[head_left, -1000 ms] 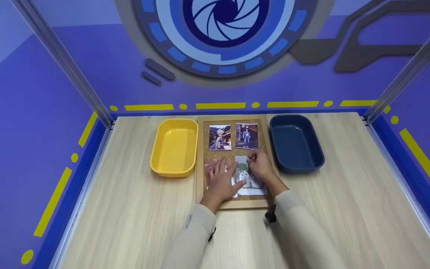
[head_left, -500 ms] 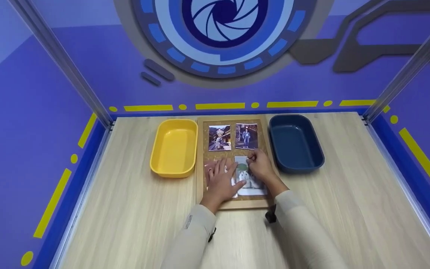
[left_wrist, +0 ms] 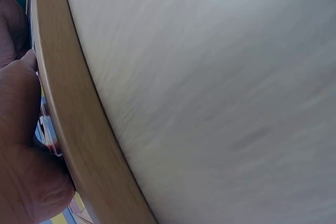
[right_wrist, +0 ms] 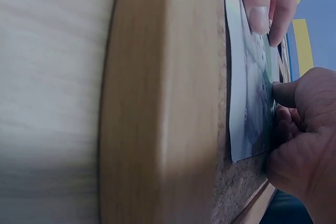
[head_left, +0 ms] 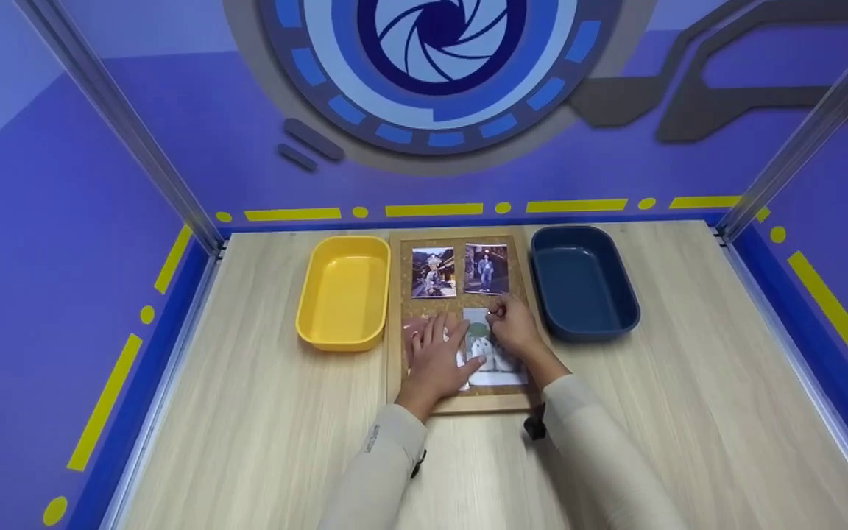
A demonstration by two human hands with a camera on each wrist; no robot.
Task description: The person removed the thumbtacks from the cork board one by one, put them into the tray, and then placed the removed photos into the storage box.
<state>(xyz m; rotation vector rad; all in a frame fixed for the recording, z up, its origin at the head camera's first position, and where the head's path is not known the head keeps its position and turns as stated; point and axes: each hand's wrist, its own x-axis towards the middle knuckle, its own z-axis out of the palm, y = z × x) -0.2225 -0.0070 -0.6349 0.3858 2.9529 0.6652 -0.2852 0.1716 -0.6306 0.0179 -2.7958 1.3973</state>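
Note:
A wood-framed cork board [head_left: 461, 403] lies on the table with photos on it. My left hand [head_left: 435, 362] rests spread over the lower left photo [head_left: 415, 324], covering most of it. Its thumb reaches onto the lower right photo [head_left: 496, 375], a pale picture with white figures and a green patch. At that photo's top edge, my right hand [head_left: 516, 329] has its fingers curled, with thumb and forefinger pinching something small, mostly hidden by the fingertips. In the right wrist view, the right thumb [right_wrist: 286, 94] touches down at the photo's surface.
Two more photos, a left one [head_left: 433, 272] and a right one [head_left: 486, 269], lie along the board's upper half. A yellow tray [head_left: 306, 324] stands left of the board and a dark blue tray [head_left: 630, 316] right of it. Blue-purple panels [head_left: 174, 132] enclose the table.

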